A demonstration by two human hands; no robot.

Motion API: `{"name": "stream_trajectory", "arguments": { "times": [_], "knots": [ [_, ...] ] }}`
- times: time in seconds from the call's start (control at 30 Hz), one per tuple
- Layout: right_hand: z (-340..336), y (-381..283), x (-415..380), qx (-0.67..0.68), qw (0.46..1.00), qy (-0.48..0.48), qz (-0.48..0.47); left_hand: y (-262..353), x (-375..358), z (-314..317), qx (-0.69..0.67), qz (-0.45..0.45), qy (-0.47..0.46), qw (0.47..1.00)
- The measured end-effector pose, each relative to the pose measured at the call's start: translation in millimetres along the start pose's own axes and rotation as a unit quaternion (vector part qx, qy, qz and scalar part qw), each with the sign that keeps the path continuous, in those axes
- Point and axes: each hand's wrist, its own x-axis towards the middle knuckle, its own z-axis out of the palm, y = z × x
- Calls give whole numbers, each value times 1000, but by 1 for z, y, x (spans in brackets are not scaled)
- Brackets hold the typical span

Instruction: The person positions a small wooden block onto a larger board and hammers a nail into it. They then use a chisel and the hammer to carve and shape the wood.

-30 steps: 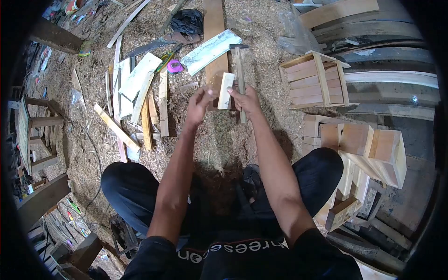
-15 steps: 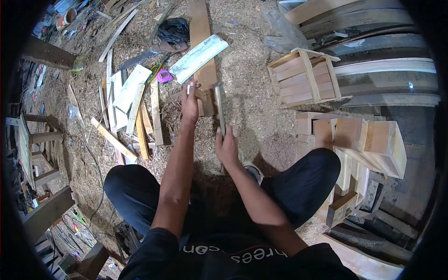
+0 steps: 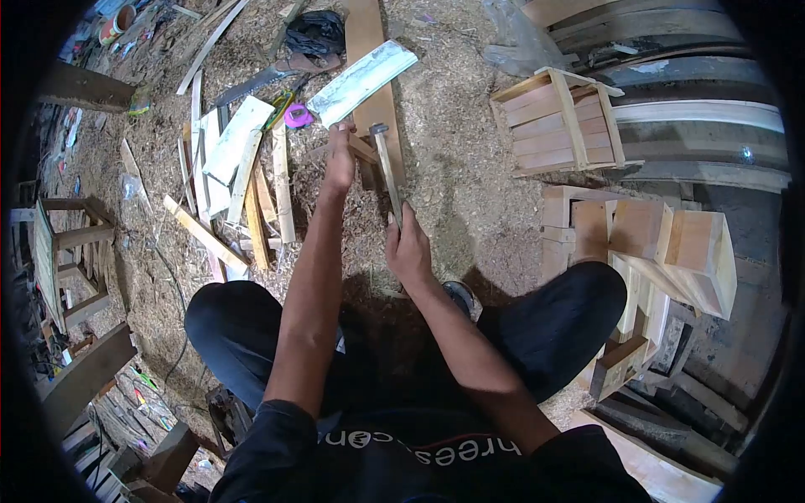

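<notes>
My right hand (image 3: 411,251) is wrapped round the lower end of a hammer (image 3: 388,176) with a pale handle. Its metal head is up, close to a short piece of wood (image 3: 363,150). My left hand (image 3: 339,161) grips that short piece at its left side; the fingertips are partly hidden. Under both lies a long brown board (image 3: 366,105) on the ground. Across the board, just beyond my left fingers, rests a whitish plank (image 3: 362,82) at a slant.
Wood shavings cover the ground. Left of my hands lie a pink tape measure (image 3: 297,116), a handsaw (image 3: 251,85), loose wood strips (image 3: 254,220) and a black plastic bag (image 3: 316,33). On the right stand a slatted wooden crate (image 3: 560,126) and wooden boxes (image 3: 662,239).
The hammer has tilted left, its head now nearer the short piece of wood. My left hand keeps its place on the piece. The whole view has shifted slightly.
</notes>
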Motion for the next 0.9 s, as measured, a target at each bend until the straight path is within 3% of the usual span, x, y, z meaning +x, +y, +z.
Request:
{"name": "stream_trajectory", "arguments": {
  "times": [0.07,0.13,0.17,0.23,0.27,0.33,0.47,0.53,0.67,0.73,0.8,0.87,0.9],
  "knots": [
    [-3,-1,-2,-20,1000,-1,0,22,-18,13,10,2,3,1000],
    [-5,-2,-2,-56,988,-90,110,32,-27,30,-62,11,14,998],
    [-1,-2,0,-56,988,-91,110,4,-21,31,37,70,29,996],
    [7,5,-3,-26,997,53,-41,0,-23,37,44,79,46,995],
    [7,8,-7,-28,997,54,-38,0,-23,43,50,94,62,992],
    [2,14,-9,-27,998,-14,47,-7,-15,37,88,110,54,989],
    [-2,19,-3,-49,991,-77,102,-2,-14,28,20,45,41,998],
    [-1,6,-1,18,1000,24,-3,1,-21,25,58,47,28,997],
    [1,7,-3,-49,997,-41,39,18,-28,27,-4,19,37,999],
    [3,5,-4,-40,996,-40,71,11,-21,27,18,69,42,997],
    [6,6,-5,-21,999,-9,35,1,-23,23,18,66,37,997],
    [8,7,-2,-24,993,77,-85,-5,-24,20,47,86,38,994],
    [10,11,-5,-24,993,77,-84,-5,-25,19,57,87,40,994]
  ]
}}
